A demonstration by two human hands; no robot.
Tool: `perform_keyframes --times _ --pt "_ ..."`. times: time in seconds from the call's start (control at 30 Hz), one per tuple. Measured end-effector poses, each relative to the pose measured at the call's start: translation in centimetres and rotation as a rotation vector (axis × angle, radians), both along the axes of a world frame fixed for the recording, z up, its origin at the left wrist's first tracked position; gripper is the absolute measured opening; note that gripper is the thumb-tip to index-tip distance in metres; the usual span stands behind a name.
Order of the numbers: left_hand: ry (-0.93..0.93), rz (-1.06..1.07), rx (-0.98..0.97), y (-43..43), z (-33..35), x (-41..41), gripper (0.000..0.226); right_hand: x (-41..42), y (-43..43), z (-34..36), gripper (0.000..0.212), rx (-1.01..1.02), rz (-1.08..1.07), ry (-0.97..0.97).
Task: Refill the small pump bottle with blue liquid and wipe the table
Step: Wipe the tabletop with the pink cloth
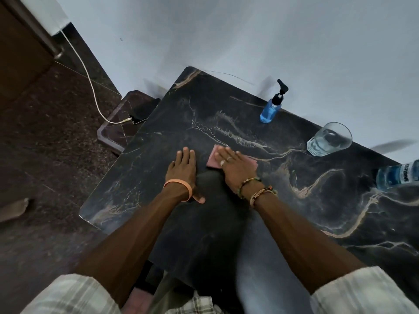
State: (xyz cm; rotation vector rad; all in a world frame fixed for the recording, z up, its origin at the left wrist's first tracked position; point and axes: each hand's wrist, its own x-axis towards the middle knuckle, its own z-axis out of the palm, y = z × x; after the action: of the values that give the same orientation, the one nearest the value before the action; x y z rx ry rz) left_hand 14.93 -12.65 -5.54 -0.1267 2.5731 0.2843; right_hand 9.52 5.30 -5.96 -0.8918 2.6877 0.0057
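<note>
Fingers (pixel 226 155) of the right hand (pixel 235 171) lie straight and flat on the pink cloth (pixel 212 162), pressing it to the dark worktop (pixel 294 200) without gripping; the left hand (pixel 182 171) rests flat beside it, holding nothing. The cloth looks thin, soft and light, best driven under a flat palm; the small pump bottle (pixel 271 112), blue inside, stands well apart by the wall (pixel 249 30), probably light and tippy.

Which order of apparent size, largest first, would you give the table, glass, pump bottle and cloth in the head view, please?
1. table
2. glass
3. pump bottle, slimmer than the glass
Unranked: cloth, largely hidden under the right hand.
</note>
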Motion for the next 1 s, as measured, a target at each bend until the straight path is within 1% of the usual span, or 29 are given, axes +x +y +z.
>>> perform_keyframes --times 0.1,0.13,0.17,0.23,0.3,0.33,0.37,0.43,0.47,0.5,0.53,0.57,0.63,0.67,0.73,0.8,0.87,0.9,0.93,1.0 --pt "0.030 0.002 0.010 -0.2 -0.2 0.1 0.163 1.3 0.9 -0.2 0.063 -0.024 -0.266 -0.011" --pt "0.031 0.003 0.009 -0.3 -0.2 0.1 0.163 2.6 0.8 -0.4 0.062 -0.030 -0.303 -0.005" --pt "0.035 0.006 0.010 -0.3 -0.3 0.3 0.163 4.1 0.4 -0.6 0.061 -0.036 -0.286 -0.006" --pt "0.046 0.005 0.018 -0.4 -0.3 0.3 0.163 6.7 -0.5 -1.0 0.062 -0.057 -0.153 -0.044" --pt "0.049 0.009 0.036 -0.7 -0.5 0.3 0.164 6.3 -1.1 -1.1 0.061 -0.061 -0.024 -0.043" --pt "0.062 0.016 0.040 -0.9 -0.6 0.4 0.164 5.0 -1.3 -1.2 0.061 -0.057 -0.034 -0.005" --pt "0.076 0.015 0.046 -0.9 -0.6 0.3 0.164 3.4 -1.3 -1.2 0.062 -0.061 -0.103 0.016" --pt "0.081 -0.004 0.048 -1.2 -0.6 0.6 0.164 2.0 -1.1 -1.2 0.064 -0.082 -0.334 -0.021" --pt "0.084 -0.014 0.053 -1.3 -0.6 0.7 0.162 2.6 -1.2 -1.1 0.065 -0.105 -0.392 -0.038" --pt "0.076 -0.020 0.080 -1.7 -0.4 0.8 0.158 4.0 -1.5 -1.3 0.064 -0.120 -0.396 -0.052" --pt "0.074 0.001 0.148 -2.4 -0.2 0.6 0.151 6.0 -2.0 -1.5 0.064 -0.135 -0.339 -0.045" --pt "0.088 0.066 0.261 -3.3 0.0 0.3 0.139 8.2 -2.6 -1.6 0.063 -0.137 -0.237 -0.056" --pt "0.139 0.307 0.538 -5.6 0.3 -0.7 0.105 10.6 -3.6 -1.6 0.061 -0.136 -0.045 -0.090" --pt "0.170 0.450 0.647 -6.5 0.5 -1.1 0.090 10.1 -4.3 -1.7 0.062 -0.123 0.032 -0.080" --pt "0.213 0.706 0.786 -7.7 0.6 -1.7 0.068 7.3 -5.8 -1.7 0.064 -0.094 0.129 -0.043" --pt "0.228 0.853 0.870 -8.0 0.6 -2.0 0.054 4.6 -6.6 -1.4 0.063 -0.092 0.083 -0.038" --pt "0.234 0.896 0.915 -8.1 0.4 -1.9 0.047 4.3 -7.1 -1.0 0.065 -0.085 -0.077 -0.042" --pt "0.239 0.887 0.918 -8.1 0.3 -1.8 0.044 5.1 -7.5 -0.9 0.065 -0.095 -0.120 -0.054" --pt "0.249 0.877 0.917 -8.0 0.2 -1.6 0.041 6.5 -8.0 -0.9 0.065 -0.098 -0.094 -0.064" --pt "0.284 0.872 0.909 -8.0 0.1 -1.4 0.038 8.4 -8.9 -0.8 0.063 -0.070 0.088 -0.071"
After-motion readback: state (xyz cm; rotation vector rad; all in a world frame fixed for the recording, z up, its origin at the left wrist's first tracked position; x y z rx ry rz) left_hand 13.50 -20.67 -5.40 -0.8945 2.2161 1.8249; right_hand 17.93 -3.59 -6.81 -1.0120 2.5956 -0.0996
